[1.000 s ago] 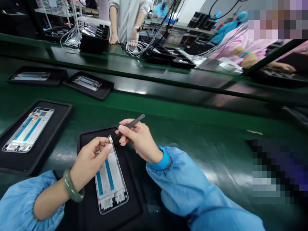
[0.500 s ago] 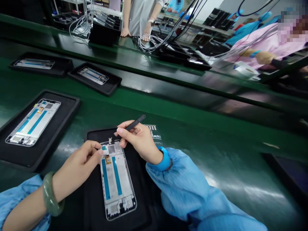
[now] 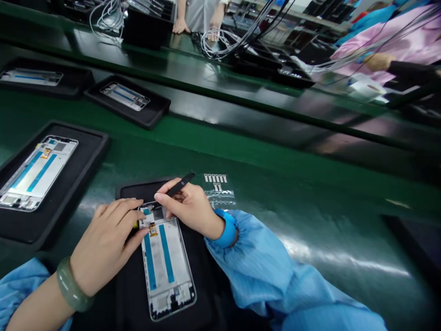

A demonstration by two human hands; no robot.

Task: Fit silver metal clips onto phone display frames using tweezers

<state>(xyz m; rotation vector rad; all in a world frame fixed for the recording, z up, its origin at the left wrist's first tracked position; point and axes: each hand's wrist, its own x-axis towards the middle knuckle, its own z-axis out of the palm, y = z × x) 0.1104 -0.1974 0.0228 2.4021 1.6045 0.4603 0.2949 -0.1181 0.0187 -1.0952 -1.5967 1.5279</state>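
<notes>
While the right hand holds black tweezers in a closed pinch over the black tray's far end, the left hand is partly open, fingertips and thumb spread along the upper left edge of the phone mid-frame lying inside that tray. This frame looks light, stiff and rather slick; its orange flex connector seems fragile, so the long side edges suit gripping best.

L hand now opened out along phone frame's upper-left edge (was a pinch ½ sec ago); R hand + tweezers shifted twd L hand; white tabs more fully uncovered.
</notes>
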